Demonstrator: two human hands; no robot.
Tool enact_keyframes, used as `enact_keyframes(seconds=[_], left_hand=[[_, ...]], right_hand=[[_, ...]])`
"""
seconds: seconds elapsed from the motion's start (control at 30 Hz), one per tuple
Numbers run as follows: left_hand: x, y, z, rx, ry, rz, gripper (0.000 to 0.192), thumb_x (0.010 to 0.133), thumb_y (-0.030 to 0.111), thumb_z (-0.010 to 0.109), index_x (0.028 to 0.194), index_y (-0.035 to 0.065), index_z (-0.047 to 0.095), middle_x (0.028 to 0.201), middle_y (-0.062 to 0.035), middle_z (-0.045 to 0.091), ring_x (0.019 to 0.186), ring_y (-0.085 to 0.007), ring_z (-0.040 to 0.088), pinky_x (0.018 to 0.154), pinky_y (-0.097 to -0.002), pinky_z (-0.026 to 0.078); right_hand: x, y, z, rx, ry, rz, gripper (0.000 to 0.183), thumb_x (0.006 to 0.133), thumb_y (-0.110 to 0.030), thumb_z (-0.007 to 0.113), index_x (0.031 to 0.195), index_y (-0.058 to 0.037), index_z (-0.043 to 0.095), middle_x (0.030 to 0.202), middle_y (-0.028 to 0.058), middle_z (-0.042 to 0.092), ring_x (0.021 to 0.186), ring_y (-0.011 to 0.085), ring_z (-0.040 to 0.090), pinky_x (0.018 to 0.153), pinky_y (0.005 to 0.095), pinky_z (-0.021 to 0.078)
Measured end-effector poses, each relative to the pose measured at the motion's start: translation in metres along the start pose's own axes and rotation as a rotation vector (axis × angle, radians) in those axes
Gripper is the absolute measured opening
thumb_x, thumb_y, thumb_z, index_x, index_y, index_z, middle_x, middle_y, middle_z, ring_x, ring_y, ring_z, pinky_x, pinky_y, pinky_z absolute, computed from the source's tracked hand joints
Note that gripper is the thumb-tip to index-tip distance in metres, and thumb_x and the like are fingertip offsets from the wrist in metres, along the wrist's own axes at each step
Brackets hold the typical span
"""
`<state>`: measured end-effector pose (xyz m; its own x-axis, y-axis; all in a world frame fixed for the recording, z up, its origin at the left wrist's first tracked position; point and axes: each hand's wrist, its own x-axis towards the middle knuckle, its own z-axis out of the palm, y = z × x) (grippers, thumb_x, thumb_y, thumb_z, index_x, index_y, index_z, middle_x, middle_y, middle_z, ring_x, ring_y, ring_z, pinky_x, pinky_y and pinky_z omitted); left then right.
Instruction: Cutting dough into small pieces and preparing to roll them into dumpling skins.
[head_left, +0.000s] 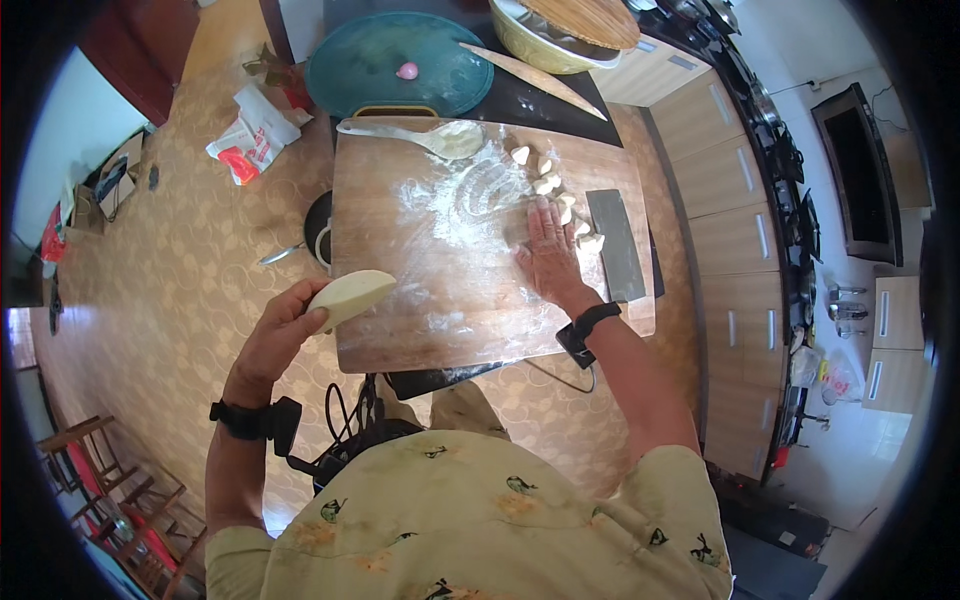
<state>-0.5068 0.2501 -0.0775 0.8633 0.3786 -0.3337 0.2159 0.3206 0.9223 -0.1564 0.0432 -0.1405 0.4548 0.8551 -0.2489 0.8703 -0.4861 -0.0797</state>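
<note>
My left hand (289, 322) holds a pale, rounded slab of dough (352, 296) at the left edge of a floured wooden board (420, 315). On the board's right half, my right hand (551, 251) lies palm down with its fingers pointing away from me. Its fingertips are beside several small dough pieces (545, 184) that run in a loose line. Right of them lies a flat grey rectangular blade or plate (616, 244). Loose flour (480, 199) is spread over the middle, and a pale scoop (454, 140) with flour in it rests near the far edge.
Beyond the board are a teal oval tray (360, 67) with a small pink bulb (407, 71), a pointed wooden piece (536, 75) and a yellow bowl (536, 49) partly under a wooden lid (592, 19). A dark pot (318, 225) sits by the board's left edge. Cabinets (735, 225) stand at right.
</note>
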Motion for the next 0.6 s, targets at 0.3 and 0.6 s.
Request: enact_keyframes(seconds=[0.3,0.6], left_hand=[[0.033,0.027,0.026,0.126,-0.109,0.022,0.035,0.093,0.010,0.051,0.126,-0.0015,0.052,0.115,-0.0055,0.057,0.109,-0.0126,0.050,0.097,-0.0276,0.039],[0.067,0.043,0.065,0.136,-0.367,0.071,0.038,0.093,0.020,0.059,0.124,-0.0004,0.051,0.105,-0.0046,0.059,0.094,-0.0125,0.056,0.085,-0.0270,0.045]], right_hand=[[-0.031,-0.068,-0.003,0.454,0.016,-0.440,0.076,0.092,-0.036,0.058,0.148,-0.0034,0.020,0.151,0.0203,0.025,0.141,0.0322,0.024,0.116,0.0434,0.0182],[-0.057,-0.117,-0.053,1.780,0.102,-0.076,0.060,0.079,0.007,0.069,0.134,0.0011,0.045,0.123,0.0105,0.058,0.113,0.0171,0.056,0.097,0.0308,0.0489]])
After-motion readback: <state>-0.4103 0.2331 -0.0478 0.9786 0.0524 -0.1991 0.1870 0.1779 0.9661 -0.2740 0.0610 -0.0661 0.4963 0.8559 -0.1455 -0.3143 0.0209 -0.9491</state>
